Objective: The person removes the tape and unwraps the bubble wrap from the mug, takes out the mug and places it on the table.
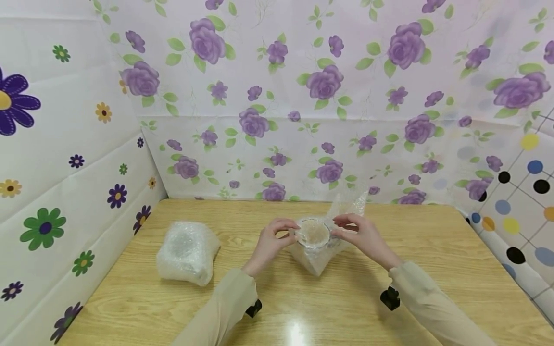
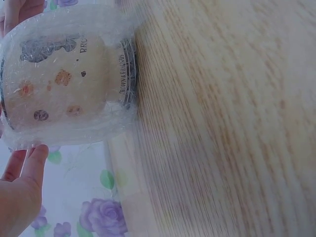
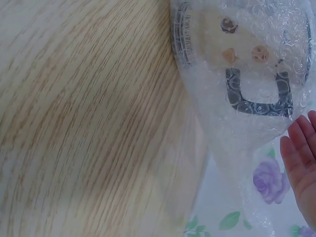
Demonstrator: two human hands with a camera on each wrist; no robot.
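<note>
A cup (image 1: 313, 234) with printed pictures and lettering stands upright in a loose wrap of clear bubble wrap (image 1: 317, 264), its round mouth uncovered. In the right wrist view a dark U shape (image 3: 259, 107) shows through the wrap on the cup's side. My left hand (image 1: 274, 239) has its thumb and fingers curled at the left of the rim, pinching the wrap. Opposite it, my right hand (image 1: 362, 235) reaches to the right of the rim. Its fingers (image 3: 300, 140) are fairly straight, tips close to the wrap, with thumb and forefinger apart.
Another bubble-wrapped bundle (image 1: 186, 252) lies on the left of the wooden table (image 1: 303, 307). A loose flap of wrap (image 1: 349, 202) sticks up behind my right hand. Patterned sheets (image 1: 259, 158) stand along the back and both sides.
</note>
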